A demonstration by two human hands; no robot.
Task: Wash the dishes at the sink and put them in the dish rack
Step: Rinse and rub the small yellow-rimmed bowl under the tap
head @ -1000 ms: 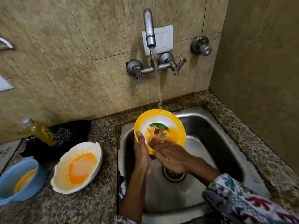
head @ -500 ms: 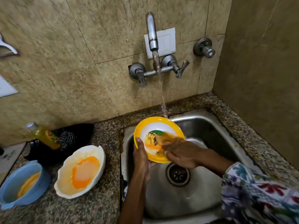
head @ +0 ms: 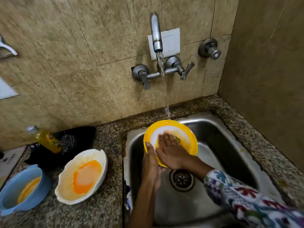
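Observation:
A yellow-rimmed bowl [head: 189, 137] with a white inside is tilted over the steel sink [head: 218, 145], under the running tap [head: 156, 35]. My left hand [head: 150, 162] grips its left rim, thumb on the inside edge. My right hand [head: 171, 152] lies flat inside the bowl, fingers straight and pressed on the stained bottom, hiding the picture there. Water from the tap strikes the bowl's far rim. On the counter to the left sit a white scalloped bowl [head: 82, 176] with orange residue and a blue bowl [head: 21, 190] with orange residue.
A yellow soap bottle [head: 43, 139] and a steel scrubber [head: 68, 143] rest on a black holder [head: 77, 137] against the wall. The drain [head: 182, 179] lies below the hands. A second valve [head: 209, 50] and the right wall bound the sink. No dish rack is in view.
My right hand has slid from the bowl's right side to its middle and now covers the picture. The view has shifted so the sink sits lower and further right.

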